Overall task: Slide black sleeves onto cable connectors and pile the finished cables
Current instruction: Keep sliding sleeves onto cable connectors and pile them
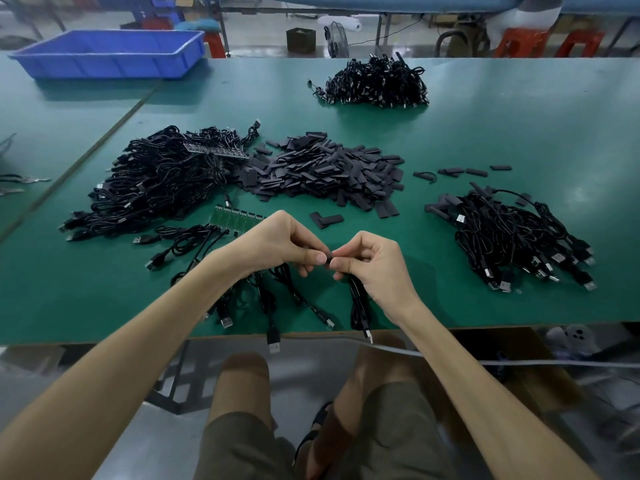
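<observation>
The sleeving step looks to be in hand: just in front of the sleeve heap (pixel 322 171), the left hand (pixel 280 244) and right hand (pixel 370 265) meet fingertip to fingertip low over the bench (pixel 519 133). The left hand's thumb and forefinger pinch a small black piece, probably a sleeve (pixel 329 259), though it is too small to be sure. The right hand's fingers curl round the end of a cable (pixel 356 306), whose slack hangs below that hand and trails toward the bench edge nearest the person. Both forearms converge from that edge, the spare fingers tucked under. Next, I'd judge, the sleeve needs lining up square with the connector and pushing along it, then the cable goes on the cable pile (pixel 512 233) right of the heap. A larger tangle of loose cables (pixel 156 178) lies left of the heap
</observation>
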Demonstrator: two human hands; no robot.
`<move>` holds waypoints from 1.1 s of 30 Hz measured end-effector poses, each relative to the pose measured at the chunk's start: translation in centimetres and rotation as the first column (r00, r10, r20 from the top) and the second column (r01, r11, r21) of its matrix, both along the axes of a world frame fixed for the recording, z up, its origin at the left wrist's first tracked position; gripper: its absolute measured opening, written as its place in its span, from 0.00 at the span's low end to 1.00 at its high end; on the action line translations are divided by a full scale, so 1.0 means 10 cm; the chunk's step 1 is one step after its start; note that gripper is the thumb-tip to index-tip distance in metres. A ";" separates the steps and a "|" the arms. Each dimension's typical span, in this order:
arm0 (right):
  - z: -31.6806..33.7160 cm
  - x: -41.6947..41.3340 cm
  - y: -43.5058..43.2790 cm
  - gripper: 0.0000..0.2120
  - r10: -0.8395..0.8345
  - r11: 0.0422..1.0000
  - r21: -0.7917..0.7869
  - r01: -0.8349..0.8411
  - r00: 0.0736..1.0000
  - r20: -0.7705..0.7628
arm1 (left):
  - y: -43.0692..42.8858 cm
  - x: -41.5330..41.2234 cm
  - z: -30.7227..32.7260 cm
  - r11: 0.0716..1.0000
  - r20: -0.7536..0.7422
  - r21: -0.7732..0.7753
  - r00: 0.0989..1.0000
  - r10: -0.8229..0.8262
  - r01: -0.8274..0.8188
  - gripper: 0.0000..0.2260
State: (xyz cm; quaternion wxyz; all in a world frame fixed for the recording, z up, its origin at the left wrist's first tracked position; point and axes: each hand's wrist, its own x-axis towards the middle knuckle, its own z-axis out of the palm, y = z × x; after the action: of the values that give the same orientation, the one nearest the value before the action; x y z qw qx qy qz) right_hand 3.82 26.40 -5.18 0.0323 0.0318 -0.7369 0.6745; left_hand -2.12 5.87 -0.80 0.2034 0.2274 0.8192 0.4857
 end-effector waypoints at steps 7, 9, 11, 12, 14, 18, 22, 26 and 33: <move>0.01 0.00 0.00 0.10 -0.003 1.000 -0.031 0.003 1.000 0.002 | 0.01 0.00 0.03 1.000 -0.008 -0.004 1.000 -0.001 0.001 0.07; 0.00 0.00 0.00 0.10 -0.002 0.999 -0.037 0.002 1.000 0.002 | 0.01 0.01 0.03 1.000 0.002 0.004 1.000 -0.003 0.003 0.06; 0.00 -0.01 0.00 0.10 0.000 0.999 -0.043 0.000 1.000 0.000 | -0.01 0.01 0.04 1.000 0.020 0.021 1.000 -0.001 0.000 0.07; 0.00 -0.01 0.00 0.10 0.001 0.999 -0.048 -0.001 1.000 -0.002 | -0.01 0.02 0.04 0.999 0.035 0.040 0.999 0.006 -0.007 0.07; 0.00 -0.01 0.00 0.10 0.005 0.998 -0.057 -0.005 1.000 -0.007 | -0.02 0.04 0.04 0.995 0.067 0.094 0.997 0.025 -0.032 0.07; 0.00 -0.01 0.01 0.10 0.018 0.997 -0.069 -0.019 1.000 -0.014 | -0.01 0.09 0.01 0.985 0.125 0.157 0.991 0.054 -0.074 0.07; 0.00 -0.01 0.00 0.09 0.024 0.998 -0.053 -0.025 1.000 -0.014 | -0.01 0.12 -0.02 0.979 0.157 0.177 0.985 0.075 -0.103 0.08; 0.01 0.00 0.00 0.10 0.031 0.999 -0.039 -0.032 0.999 -0.014 | 0.00 0.16 -0.07 0.967 0.174 0.225 0.981 0.084 -0.123 0.07; 0.02 0.01 0.00 0.11 0.032 0.998 -0.053 -0.033 0.999 -0.007 | 0.01 0.16 -0.08 0.967 0.144 0.234 0.987 0.072 -0.105 0.08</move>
State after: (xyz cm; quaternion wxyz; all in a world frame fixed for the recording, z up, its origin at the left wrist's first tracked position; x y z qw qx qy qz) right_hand 3.89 26.39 -4.96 0.0242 0.0448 -0.7180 0.6942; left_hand -0.51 5.93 -1.61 0.2074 0.1803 0.7480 0.6042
